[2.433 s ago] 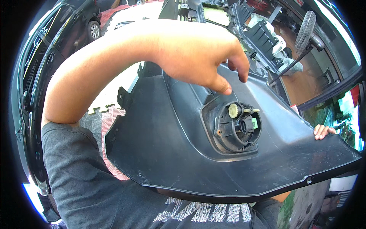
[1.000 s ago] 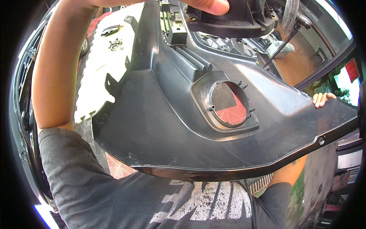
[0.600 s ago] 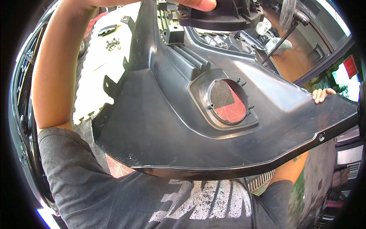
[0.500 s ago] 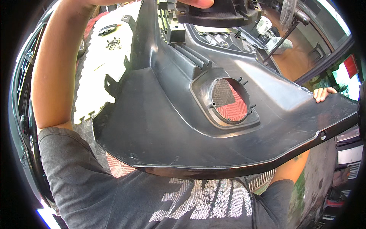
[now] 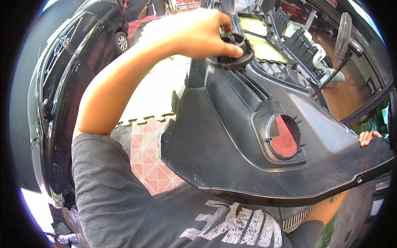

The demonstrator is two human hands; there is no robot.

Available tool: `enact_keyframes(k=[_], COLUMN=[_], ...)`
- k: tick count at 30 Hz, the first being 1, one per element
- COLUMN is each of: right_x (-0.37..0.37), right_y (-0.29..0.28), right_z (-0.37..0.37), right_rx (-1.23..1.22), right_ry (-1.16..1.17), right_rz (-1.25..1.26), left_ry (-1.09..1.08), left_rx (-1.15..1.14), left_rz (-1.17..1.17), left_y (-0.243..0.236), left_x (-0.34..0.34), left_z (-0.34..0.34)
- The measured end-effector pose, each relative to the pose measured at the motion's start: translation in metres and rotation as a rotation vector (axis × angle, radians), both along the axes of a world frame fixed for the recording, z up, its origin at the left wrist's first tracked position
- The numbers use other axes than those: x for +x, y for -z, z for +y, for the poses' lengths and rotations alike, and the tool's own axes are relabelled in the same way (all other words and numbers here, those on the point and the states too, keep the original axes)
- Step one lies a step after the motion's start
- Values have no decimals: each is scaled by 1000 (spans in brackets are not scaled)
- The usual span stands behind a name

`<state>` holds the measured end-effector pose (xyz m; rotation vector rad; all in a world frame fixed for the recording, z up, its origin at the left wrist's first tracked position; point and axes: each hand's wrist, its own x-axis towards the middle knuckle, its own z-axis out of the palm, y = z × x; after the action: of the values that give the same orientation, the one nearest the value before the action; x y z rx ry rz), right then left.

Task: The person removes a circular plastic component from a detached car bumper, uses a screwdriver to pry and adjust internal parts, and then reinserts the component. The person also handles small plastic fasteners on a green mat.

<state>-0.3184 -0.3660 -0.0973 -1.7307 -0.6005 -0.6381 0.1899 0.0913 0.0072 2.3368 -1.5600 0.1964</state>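
The left hand (image 5: 206, 34) is clamped on a round black plastic housing (image 5: 236, 61), at the far part of a large curved black plastic panel (image 5: 231, 165), away from its round opening (image 5: 284, 136). The right hand (image 5: 369, 138), well apart, grips the panel's right edge with bent fingers, its thumb hidden.

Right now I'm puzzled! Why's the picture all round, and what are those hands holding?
There's no robot: these are a person's own bare hands. A camera on their head looks down, and its wide lens makes the round, bendy picture. The left hand holds a round black part. The right hand curls its fingers over the right edge of a big black panel. Through the panel's round hole you can see floor tiles, red and grey. To the left are pale mats and a black car.
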Motion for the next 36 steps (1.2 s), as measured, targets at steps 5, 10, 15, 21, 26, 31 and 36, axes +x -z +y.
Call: enact_keyframes(k=[5,10,15,21,26,31,36], right_x=[8,23,32,43,5,-18,-6], right_y=[0,0,-2,-4,-12,-14,-10], right_z=[-3,-8,-11,-7,6,20,20], right_rx=[10,25,38,55,69,94,144], right_ry=[-2,-14,8,33,118,141,71], right_rz=[-7,-11,-8,-5,22,42,37], left_ry=[-165,-133,4,-345,-636,-523,-512], left_rx=[299,292,322,-283,351,221,154], left_rz=[11,107,138,53,-122,24,265], left_y=[25,82,74,163,203,264,257], left_x=[-14,39,51,245,225,261,267], left_z=[-2,8,17,79,101,102,124])
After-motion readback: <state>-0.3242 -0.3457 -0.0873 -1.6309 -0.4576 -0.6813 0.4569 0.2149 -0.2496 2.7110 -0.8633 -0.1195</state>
